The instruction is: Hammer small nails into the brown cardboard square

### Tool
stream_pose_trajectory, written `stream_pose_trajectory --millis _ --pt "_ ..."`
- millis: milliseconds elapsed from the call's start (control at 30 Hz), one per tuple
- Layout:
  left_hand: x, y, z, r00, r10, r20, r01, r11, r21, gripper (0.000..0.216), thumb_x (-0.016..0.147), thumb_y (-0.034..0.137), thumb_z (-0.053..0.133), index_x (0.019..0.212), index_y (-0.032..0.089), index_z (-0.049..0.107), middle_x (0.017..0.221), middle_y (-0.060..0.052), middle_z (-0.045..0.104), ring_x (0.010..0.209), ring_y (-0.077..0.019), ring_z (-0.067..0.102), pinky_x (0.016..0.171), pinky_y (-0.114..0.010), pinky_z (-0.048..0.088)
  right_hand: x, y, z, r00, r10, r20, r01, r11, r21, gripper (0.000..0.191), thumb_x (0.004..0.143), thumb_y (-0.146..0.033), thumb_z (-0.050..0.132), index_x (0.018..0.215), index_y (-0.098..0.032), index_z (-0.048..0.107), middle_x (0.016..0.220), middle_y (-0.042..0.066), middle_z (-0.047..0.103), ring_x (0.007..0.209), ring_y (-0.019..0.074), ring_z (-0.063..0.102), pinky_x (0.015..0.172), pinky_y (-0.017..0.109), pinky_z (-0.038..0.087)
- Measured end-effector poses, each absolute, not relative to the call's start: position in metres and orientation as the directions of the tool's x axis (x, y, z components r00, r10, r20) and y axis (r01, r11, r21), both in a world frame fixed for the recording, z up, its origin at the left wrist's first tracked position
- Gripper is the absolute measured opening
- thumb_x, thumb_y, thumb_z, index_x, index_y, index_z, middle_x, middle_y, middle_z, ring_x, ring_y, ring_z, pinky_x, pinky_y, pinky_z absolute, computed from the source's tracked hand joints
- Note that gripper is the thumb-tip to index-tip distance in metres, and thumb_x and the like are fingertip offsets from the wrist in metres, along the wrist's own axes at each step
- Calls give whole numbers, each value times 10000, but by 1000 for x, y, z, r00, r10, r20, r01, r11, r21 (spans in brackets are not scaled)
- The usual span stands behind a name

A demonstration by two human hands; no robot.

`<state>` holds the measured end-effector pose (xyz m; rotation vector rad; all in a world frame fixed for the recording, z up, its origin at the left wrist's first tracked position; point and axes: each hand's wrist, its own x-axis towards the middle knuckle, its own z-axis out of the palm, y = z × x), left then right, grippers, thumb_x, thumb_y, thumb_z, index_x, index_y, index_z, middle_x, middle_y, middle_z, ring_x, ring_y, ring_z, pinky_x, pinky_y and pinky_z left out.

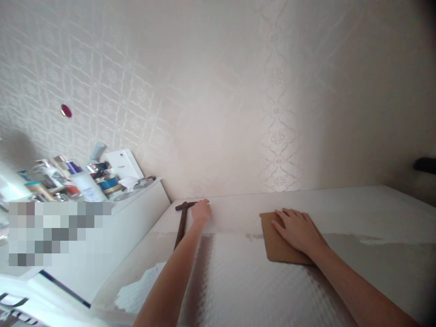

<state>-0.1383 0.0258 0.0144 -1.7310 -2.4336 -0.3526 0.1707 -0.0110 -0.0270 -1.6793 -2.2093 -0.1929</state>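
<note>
Lying on the far left part of the bench, the hammer sits immediately to the left of the left hand. Its handle, the long axis, runs from the head near the wall back toward the person, alongside the left forearm; the head lies crosswise, its right end meeting the left hand. The left hand is therefore the nearer one. Its fingers are partly hidden and blurred, so whether they grip the head or only touch it cannot be told. The right hand is well apart from the left, laid palm down with fingers spread on the brown board, which rests partly over the bubble wrap. Bottles and a white box stand on the cabinet at left.
</note>
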Motion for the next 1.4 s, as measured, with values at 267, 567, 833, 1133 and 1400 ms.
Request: stream_pose_trajectory --millis 267,567,833,1133,1400 --pt "-151 45 17 -340 922 188 941 333 68 282 847 204 444 1041 191 648 1113 -110 658 1076 -247 582 882 -353 450 169 -14 -25 -246 900 360 951 297 -92 480 899 -406 333 1225 -150 573 1259 139 566 1139 285 493 951 434 316" --pt "-141 45 18 -316 933 170 949 307 76 243 854 264 431 948 199 645 1034 -88 677 996 -225 608 816 -320 461 170 -16 -22 -246 911 330 947 299 -120 497 897 -427 321 1229 -150 564 1269 147 554 1157 286 470 966 444 293" --pt "-103 37 16 -127 973 195 991 116 70 271 867 257 397 929 171 647 1021 -96 658 980 -205 589 860 -312 434 169 -15 -21 -235 920 315 945 292 -148 490 893 -430 321 1220 -164 569 1274 152 546 1170 292 455 958 446 289" --pt "-30 7 9 311 932 186 927 -341 157 236 857 224 435 903 186 664 961 -51 657 962 -169 576 917 -272 416 168 -14 -18 -246 921 303 941 301 -154 473 896 -421 333 1200 -157 580 1272 163 543 1158 291 464 947 442 282" --pt "-16 -20 9 362 917 167 851 -399 342 202 817 169 495 958 189 639 957 -29 658 895 -137 598 876 -248 451 167 -12 -20 -245 920 306 941 302 -155 488 895 -427 333 1236 -158 556 1267 156 552 1166 284 456 955 442 276"
